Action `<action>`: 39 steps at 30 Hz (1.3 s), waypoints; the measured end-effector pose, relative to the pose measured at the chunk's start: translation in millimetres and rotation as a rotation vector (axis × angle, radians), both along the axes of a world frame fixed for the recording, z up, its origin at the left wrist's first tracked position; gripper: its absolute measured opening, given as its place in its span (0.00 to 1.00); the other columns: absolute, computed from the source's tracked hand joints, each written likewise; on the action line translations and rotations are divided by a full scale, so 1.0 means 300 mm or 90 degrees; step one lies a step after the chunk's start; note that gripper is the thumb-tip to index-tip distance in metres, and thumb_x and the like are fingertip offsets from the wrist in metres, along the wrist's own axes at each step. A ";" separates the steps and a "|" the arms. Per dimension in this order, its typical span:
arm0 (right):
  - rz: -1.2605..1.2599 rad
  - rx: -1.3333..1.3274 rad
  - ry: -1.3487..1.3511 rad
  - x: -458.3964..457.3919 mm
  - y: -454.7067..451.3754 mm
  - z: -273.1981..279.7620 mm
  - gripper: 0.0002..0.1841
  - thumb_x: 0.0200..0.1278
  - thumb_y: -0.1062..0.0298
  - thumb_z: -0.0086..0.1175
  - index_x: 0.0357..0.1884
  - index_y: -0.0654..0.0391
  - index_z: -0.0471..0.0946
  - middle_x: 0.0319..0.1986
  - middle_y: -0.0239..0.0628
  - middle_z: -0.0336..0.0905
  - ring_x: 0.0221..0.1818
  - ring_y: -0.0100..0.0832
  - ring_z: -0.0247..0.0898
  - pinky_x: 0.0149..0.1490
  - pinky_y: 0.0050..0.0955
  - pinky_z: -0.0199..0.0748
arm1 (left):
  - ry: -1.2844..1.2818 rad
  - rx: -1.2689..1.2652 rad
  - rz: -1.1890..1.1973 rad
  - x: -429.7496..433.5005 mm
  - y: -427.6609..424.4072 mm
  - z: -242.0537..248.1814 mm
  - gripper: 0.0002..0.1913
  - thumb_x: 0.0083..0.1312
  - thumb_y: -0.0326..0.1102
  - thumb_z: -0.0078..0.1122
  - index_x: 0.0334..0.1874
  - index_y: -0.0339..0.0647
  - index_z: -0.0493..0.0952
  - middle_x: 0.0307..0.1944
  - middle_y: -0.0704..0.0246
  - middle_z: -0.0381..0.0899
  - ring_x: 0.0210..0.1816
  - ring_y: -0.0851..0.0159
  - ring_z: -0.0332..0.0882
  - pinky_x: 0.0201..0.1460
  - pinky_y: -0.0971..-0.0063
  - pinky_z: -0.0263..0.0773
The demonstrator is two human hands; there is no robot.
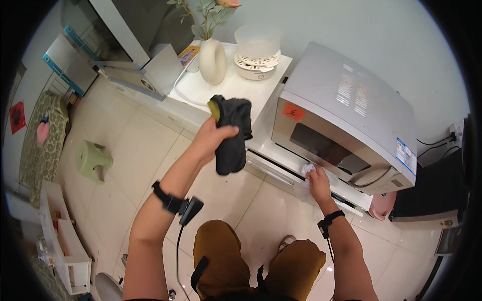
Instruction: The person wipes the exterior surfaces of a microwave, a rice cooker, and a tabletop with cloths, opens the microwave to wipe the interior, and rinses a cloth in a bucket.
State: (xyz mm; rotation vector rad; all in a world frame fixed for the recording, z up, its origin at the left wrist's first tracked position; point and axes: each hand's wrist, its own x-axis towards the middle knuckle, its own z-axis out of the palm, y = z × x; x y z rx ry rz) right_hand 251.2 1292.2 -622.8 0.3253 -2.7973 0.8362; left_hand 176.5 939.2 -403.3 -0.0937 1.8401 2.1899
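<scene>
My left hand holds up a folded black cloth item with a yellow-green patch at its upper left; it may be socks or gloves, I cannot tell. It is above the floor, in front of the white cabinet. My right hand grips a crumpled, thin white piece, plastic or tissue, at the cabinet's front edge, just below the door of a silver microwave oven. Beneath that hand a drawer of the cabinet stands slightly out. Part of the white piece is hidden by my fingers.
On the white cabinet top stand a ring-shaped vase with artificial flowers and a small steamer with a clear top. A pink object lies right of the cabinet. A green stool and white shelf stand left.
</scene>
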 end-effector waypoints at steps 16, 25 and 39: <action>-0.002 0.087 0.076 0.162 -0.001 0.191 0.02 0.53 0.71 0.58 0.29 0.51 0.78 0.57 0.40 0.70 0.67 0.43 0.57 0.70 0.53 0.51 | 0.464 -0.795 0.305 -0.225 0.087 -0.133 0.38 0.58 0.42 0.65 0.64 0.24 0.58 0.52 0.43 0.69 0.54 0.42 0.68 0.59 0.57 0.65; -0.198 -0.561 -0.282 0.215 -0.047 0.272 0.09 0.64 0.67 0.57 0.43 0.59 0.80 0.26 0.30 0.78 0.28 0.20 0.70 0.36 0.20 0.71 | 0.116 -0.030 -0.066 0.243 0.302 -0.347 0.14 0.72 0.37 0.50 0.55 0.39 0.70 0.38 0.69 0.75 0.38 0.69 0.74 0.43 0.75 0.72; -0.025 0.321 -0.112 0.135 0.028 0.091 0.30 0.61 0.53 0.53 0.67 0.43 0.63 0.69 0.36 0.54 0.72 0.38 0.46 0.72 0.57 0.39 | -0.288 0.113 -0.263 0.296 0.642 -0.219 0.15 0.75 0.45 0.44 0.45 0.39 0.72 0.18 0.81 0.56 0.19 0.80 0.50 0.19 0.84 0.47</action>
